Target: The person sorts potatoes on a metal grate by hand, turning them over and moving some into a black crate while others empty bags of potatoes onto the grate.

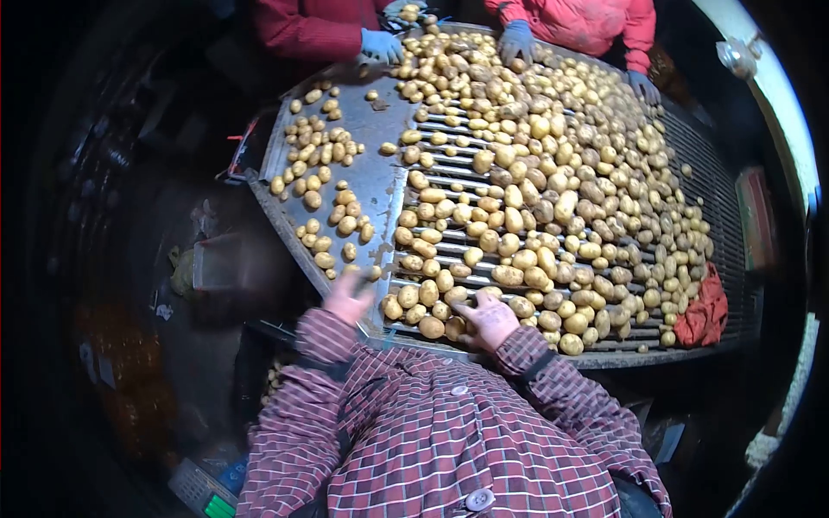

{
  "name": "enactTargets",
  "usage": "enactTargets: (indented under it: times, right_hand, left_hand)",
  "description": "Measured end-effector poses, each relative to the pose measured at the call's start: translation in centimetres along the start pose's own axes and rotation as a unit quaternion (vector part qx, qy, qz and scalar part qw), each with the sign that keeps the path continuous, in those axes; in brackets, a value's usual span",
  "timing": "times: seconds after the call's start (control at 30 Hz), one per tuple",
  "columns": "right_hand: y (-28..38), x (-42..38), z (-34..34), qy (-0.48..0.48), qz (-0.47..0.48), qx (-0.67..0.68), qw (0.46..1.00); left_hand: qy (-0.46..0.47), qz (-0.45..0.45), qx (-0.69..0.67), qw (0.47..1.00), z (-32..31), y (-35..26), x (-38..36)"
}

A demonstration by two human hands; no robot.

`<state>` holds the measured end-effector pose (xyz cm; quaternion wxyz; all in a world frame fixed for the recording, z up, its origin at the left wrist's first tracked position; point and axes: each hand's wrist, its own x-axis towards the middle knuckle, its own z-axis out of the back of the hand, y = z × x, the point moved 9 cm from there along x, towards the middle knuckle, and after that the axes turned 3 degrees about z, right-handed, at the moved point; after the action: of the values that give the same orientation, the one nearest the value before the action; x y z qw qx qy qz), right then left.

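Note:
Many potatoes (566, 207) cover a slatted metal rack (708, 164), with smaller groups on the smooth metal plate (371, 129) at its left. My left hand (348, 297) is over the near edge of the plate, blurred by motion, close to a few small potatoes; its fingers are too smeared to read. My right hand (489, 319) rests among potatoes at the rack's near edge, fingers spread, touching some of them. A dark potato lies just beside its fingertips.
Across the rack, two people in red jackets (311, 33) (587, 26) reach in with gloved hands (380, 47) (517, 41). A red cloth (704, 309) lies at the near right corner. A crate (216, 263) stands on the floor at the left.

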<state>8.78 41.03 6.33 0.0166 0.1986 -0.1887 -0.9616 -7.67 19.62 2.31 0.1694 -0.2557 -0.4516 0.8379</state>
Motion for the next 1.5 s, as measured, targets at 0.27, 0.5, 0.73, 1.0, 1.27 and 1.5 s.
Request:
enactTargets:
  times: [0.27, 0.5, 0.73, 1.0, 1.27, 1.5]
  right_hand:
    - [-9.7, -0.8, 2.1, -0.203, -0.152, 0.281, 0.926]
    - [-11.1, -4.9, 3.6, -0.264, -0.171, 0.262, 0.912]
    - [-1.9, 3.5, 1.9, -0.091, -0.037, 0.084, 0.992]
    - [-2.7, 7.5, 2.7, -0.078, -0.106, 0.226, 0.965]
    - [-14.0, -5.2, 1.2, -0.251, -0.153, 0.791, 0.536]
    - [-1.7, -0.5, 2.2, -0.076, -0.051, 0.025, 0.996]
  left_hand:
    - [0.15, -0.05, 0.46, 0.874, -12.5, -5.8, 1.1]
    - [0.201, -0.05, 0.395, 0.895, -13.0, -5.6, 3.1]
    - [-0.063, 0.008, -0.179, 0.982, -0.8, 1.6, -0.1]
    - [0.184, -0.03, 0.024, 0.982, -7.9, -4.7, -5.4]
    - [0.369, 0.029, 0.389, 0.844, -15.3, -5.9, -5.0]
    - [0.352, -0.001, 0.327, 0.877, -16.0, -3.9, -2.6]
